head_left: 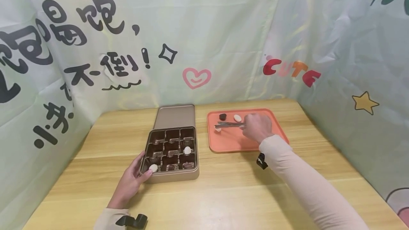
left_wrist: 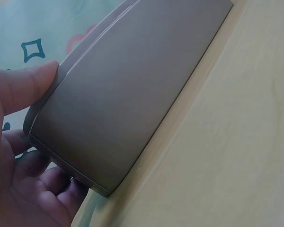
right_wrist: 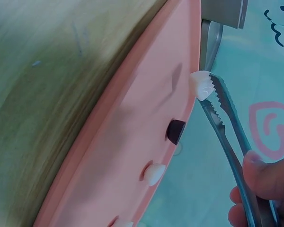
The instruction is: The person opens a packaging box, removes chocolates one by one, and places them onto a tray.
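My left hand (head_left: 131,181) holds the front left corner of a brown tin chocolate box (head_left: 179,177), thumb on the rim and fingers along the side. Its dark divided insert has a white chocolate (head_left: 187,150) at middle right, another white chocolate (head_left: 153,168) at front left, and dark chocolates (head_left: 188,165) in the other front compartments. My right hand (head_left: 257,127) grips metal tongs (head_left: 231,124) over the coral tray (head_left: 236,144). In the right wrist view, the serrated tong tips are at a white shell-like chocolate (right_wrist: 203,85); a firm pinch cannot be told.
A dark chocolate (head_left: 222,116) and a white chocolate (head_left: 237,118) sit toward the tray's back edge. Behind the box lies its brown lid (head_left: 176,117). Printed cloth (head_left: 230,45) encloses the back and sides of the wooden table (head_left: 223,191).
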`<act>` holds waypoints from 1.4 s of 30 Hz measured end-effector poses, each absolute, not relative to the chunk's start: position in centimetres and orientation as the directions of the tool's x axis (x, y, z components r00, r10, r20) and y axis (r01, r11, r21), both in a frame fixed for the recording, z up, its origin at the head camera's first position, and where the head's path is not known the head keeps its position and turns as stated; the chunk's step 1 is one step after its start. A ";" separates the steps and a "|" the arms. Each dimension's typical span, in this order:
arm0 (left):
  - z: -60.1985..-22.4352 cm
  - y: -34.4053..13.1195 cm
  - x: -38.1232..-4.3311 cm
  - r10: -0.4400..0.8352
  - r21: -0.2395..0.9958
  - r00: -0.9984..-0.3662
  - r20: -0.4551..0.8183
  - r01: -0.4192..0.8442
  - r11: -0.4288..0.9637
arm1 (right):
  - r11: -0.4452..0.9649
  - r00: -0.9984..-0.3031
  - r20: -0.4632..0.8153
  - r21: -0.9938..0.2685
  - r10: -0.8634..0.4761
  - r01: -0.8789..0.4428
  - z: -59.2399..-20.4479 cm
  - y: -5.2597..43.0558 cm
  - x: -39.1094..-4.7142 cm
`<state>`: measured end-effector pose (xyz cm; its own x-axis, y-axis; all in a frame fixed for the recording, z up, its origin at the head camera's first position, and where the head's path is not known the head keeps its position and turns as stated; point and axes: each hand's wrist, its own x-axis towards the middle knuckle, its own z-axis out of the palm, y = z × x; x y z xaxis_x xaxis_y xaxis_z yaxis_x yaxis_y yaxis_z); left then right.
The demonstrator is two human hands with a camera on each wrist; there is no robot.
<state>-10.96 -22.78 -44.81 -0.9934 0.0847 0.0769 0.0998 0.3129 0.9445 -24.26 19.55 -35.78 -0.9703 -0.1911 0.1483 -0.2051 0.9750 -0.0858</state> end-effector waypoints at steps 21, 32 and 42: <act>-44.9 -22.7 -11.0 0.085 0.944 -0.991 0.104 0.126 0.304 | 0.952 -0.952 0.173 -0.131 -0.253 -0.276 -35.1 18.3 -23.5; -44.7 -22.6 -11.3 0.088 0.941 -0.990 0.114 0.136 0.310 | 0.886 -0.871 0.307 -0.145 -0.382 -0.440 -35.1 16.8 -23.3; -44.9 -22.7 -11.2 0.083 0.935 -0.990 0.110 0.132 0.330 | 0.835 -0.816 0.328 -0.122 -0.476 -0.536 -35.5 15.7 -23.2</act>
<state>-11.24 -22.72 -44.92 -0.9904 0.0833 0.1104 0.1320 0.3303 0.9346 -23.16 15.67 -35.49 -0.8162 -0.4757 0.3280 -0.5360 0.8353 -0.1225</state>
